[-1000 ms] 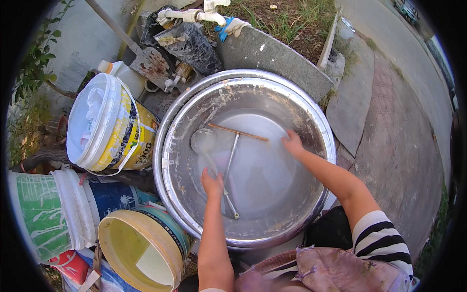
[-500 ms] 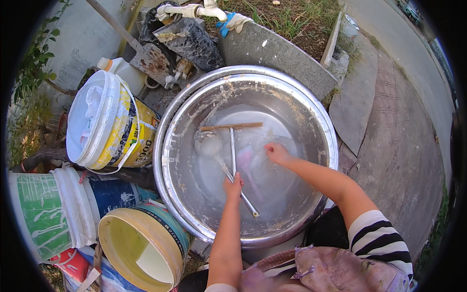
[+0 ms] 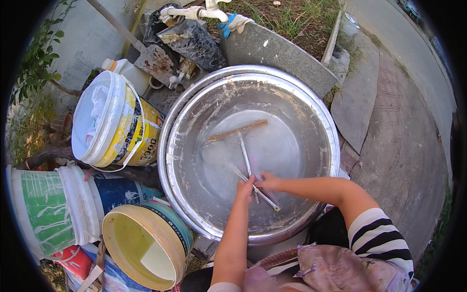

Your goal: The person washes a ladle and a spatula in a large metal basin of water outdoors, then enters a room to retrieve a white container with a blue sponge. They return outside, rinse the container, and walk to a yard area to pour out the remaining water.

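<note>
A large round metal basin holds cloudy liquid. My left hand is closed round metal handles that cross inside it. One belongs to a T-shaped tool with a thin wooden crossbar. The other metal handle slants toward the near right; its far end is blurred in the liquid. My right hand is closed right beside the left, by the handles. What it grips is hidden. A faint pink shape shows around the hands, too blurred to name.
At the left stand a yellow-and-white bucket, a green-and-white bucket and a cream-rimmed bucket with yellowish liquid. Behind are a shovel, a white pipe tap and a curved stone slab. Paving lies to the right.
My right hand has moved left and nearer to me, joining my left hand. The left hand has shifted slightly right, and the T-shaped tool has tilted. The white round shape has become blurred.
</note>
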Tool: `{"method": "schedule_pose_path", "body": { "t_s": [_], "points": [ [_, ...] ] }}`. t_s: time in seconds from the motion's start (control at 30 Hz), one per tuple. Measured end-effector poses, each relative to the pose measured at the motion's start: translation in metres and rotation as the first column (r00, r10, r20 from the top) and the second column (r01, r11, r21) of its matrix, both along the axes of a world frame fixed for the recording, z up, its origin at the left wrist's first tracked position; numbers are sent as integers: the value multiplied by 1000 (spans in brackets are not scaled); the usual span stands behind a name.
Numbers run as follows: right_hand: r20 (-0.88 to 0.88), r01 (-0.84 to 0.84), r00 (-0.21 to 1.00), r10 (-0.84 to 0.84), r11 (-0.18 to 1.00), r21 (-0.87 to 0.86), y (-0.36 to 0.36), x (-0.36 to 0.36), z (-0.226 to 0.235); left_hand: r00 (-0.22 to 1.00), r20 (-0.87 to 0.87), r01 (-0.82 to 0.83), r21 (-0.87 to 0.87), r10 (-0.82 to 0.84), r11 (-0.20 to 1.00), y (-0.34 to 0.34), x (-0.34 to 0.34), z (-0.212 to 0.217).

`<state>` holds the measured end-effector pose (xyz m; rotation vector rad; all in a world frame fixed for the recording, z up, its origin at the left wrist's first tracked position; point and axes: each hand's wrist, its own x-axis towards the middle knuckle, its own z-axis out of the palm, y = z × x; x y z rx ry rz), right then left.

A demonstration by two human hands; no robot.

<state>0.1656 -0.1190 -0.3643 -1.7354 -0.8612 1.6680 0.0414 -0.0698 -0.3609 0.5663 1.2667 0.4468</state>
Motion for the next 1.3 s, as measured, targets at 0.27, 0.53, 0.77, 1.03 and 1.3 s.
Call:
{"method": "schedule_pose_path", "body": {
  "t_s": [0.27, 0.53, 0.77, 1.03, 1.3],
  "points": [
    [463, 11, 886, -25, 999, 33, 13, 85, -4, 948, -299, -84, 91, 108, 992, 31, -22, 15],
    [268, -66, 958, 100, 989, -133, 5, 60, 12, 976, 161, -137, -73, 147, 988, 21, -29, 5],
    [606, -219, 794, -55, 904, 369, 14, 61, 90, 988, 10, -153, 67, 152, 986, 22, -29, 6],
    [793, -722, 486, 366, 680, 129, 31, 37, 70, 994, -89, -52, 177, 68, 983, -4, 6, 19],
    [783, -275, 596, 178, 961, -9, 59, 82, 35, 898, -439, 169, 312, -15, 935, -5, -14, 9]
  ]
}}
